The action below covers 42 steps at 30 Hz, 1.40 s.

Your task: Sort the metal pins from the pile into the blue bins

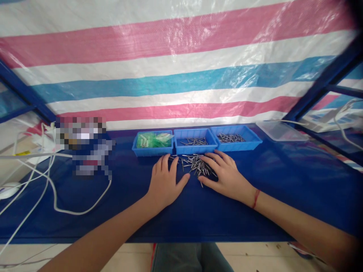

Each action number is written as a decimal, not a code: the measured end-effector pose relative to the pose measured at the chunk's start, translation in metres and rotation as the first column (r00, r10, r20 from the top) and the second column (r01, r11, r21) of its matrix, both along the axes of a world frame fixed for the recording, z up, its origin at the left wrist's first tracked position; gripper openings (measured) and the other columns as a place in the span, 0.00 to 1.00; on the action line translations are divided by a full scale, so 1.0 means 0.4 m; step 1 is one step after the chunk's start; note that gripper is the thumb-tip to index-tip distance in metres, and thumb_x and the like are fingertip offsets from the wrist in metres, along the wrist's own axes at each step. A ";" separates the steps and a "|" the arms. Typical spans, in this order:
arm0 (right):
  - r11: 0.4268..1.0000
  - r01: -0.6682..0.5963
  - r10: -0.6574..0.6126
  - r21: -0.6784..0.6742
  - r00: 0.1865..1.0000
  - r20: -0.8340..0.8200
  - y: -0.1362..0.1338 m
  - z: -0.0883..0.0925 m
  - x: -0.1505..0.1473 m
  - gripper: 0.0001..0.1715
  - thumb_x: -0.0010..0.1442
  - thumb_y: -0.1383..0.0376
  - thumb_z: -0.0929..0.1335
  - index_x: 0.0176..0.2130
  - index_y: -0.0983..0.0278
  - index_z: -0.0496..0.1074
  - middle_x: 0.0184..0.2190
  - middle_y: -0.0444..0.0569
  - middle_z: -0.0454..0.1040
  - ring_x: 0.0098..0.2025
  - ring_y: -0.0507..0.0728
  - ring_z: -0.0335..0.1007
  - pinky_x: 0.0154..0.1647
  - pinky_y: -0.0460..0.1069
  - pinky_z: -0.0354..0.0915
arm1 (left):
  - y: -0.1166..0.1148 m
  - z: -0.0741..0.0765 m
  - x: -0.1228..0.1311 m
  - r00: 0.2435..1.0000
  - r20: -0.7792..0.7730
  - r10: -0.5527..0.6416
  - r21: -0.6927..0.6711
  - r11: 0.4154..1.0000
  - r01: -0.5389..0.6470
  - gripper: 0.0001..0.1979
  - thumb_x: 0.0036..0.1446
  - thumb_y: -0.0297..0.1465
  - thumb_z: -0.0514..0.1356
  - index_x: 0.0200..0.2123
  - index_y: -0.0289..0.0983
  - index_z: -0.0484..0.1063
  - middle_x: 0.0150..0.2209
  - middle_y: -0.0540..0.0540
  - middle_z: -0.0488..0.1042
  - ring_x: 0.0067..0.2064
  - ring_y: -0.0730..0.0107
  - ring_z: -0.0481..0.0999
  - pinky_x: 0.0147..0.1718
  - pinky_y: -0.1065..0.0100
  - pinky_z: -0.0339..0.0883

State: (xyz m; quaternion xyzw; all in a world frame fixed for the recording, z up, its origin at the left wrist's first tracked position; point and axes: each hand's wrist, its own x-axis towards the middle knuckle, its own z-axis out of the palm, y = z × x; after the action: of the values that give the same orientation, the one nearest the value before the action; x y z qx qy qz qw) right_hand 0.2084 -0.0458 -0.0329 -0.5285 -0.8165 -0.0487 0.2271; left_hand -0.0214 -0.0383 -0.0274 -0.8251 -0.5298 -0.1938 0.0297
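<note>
A loose pile of small metal pins (192,163) lies on the blue table (283,181), just in front of three blue trays. My left hand (165,182) rests flat on the table at the pile's left edge, fingers stretched out and touching the nearest pins. My right hand (222,173) lies flat on the pile's right side, fingers spread over the pins. Neither hand holds anything. A red string circles my right wrist.
Left blue tray (141,151) holds green plastic parts; the middle tray (181,149) and right tray (249,141) hold metal pins. A clear plastic lid (280,130) sits at the back right. White cables (53,189) trail across the table's left side. A striped tarp hangs behind.
</note>
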 end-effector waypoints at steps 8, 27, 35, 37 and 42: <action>0.990 -0.129 0.123 -0.057 0.988 -0.097 -0.012 0.001 -0.018 0.35 0.58 0.49 0.65 0.58 0.65 0.63 0.56 0.59 0.63 0.59 0.66 0.54 0.59 0.62 0.57 | 0.014 0.005 0.021 0.999 -0.028 -0.022 -0.036 0.999 0.021 0.30 0.62 0.47 0.49 0.60 0.32 0.58 0.57 0.36 0.64 0.57 0.51 0.62 0.55 0.52 0.56; 0.958 -0.266 0.265 -0.106 0.964 -0.028 0.032 0.018 -0.085 0.10 0.64 0.62 0.61 0.38 0.64 0.66 0.36 0.51 0.67 0.38 0.57 0.67 0.41 0.51 0.64 | 0.024 -0.003 0.059 0.995 -0.103 -0.005 -0.046 0.999 0.000 0.17 0.67 0.38 0.42 0.45 0.36 0.66 0.41 0.42 0.69 0.43 0.57 0.66 0.41 0.58 0.60; 0.977 -0.206 0.208 -0.054 0.978 0.032 0.061 0.021 -0.101 0.12 0.63 0.65 0.59 0.37 0.64 0.69 0.33 0.49 0.69 0.30 0.53 0.66 0.28 0.47 0.57 | 0.036 0.002 0.090 0.999 -0.052 0.003 -0.080 0.997 -0.007 0.12 0.66 0.31 0.43 0.39 0.37 0.65 0.40 0.42 0.70 0.40 0.57 0.67 0.37 0.59 0.61; 0.982 -0.182 0.183 -0.047 0.983 0.019 0.070 0.020 -0.106 0.12 0.63 0.66 0.58 0.35 0.64 0.69 0.32 0.49 0.69 0.30 0.53 0.66 0.28 0.48 0.56 | 0.042 0.000 0.094 0.999 -0.039 -0.009 -0.090 0.996 0.006 0.10 0.65 0.31 0.45 0.40 0.37 0.65 0.40 0.42 0.70 0.40 0.58 0.67 0.37 0.60 0.62; 0.980 -0.194 0.192 -0.038 0.980 -0.051 0.082 0.009 -0.105 0.12 0.65 0.65 0.58 0.36 0.64 0.69 0.30 0.48 0.70 0.31 0.54 0.67 0.29 0.47 0.57 | 0.055 -0.004 0.093 0.997 0.066 -0.038 -0.117 0.992 0.046 0.10 0.64 0.27 0.46 0.44 0.37 0.64 0.41 0.43 0.70 0.42 0.61 0.69 0.41 0.62 0.63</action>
State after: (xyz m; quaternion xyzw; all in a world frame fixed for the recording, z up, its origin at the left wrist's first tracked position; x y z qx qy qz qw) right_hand 0.1666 -0.0131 -0.0291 -0.4526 -0.8592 0.0033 0.2385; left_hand 0.0156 -0.0164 -0.0289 -0.8298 -0.5236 -0.1889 -0.0404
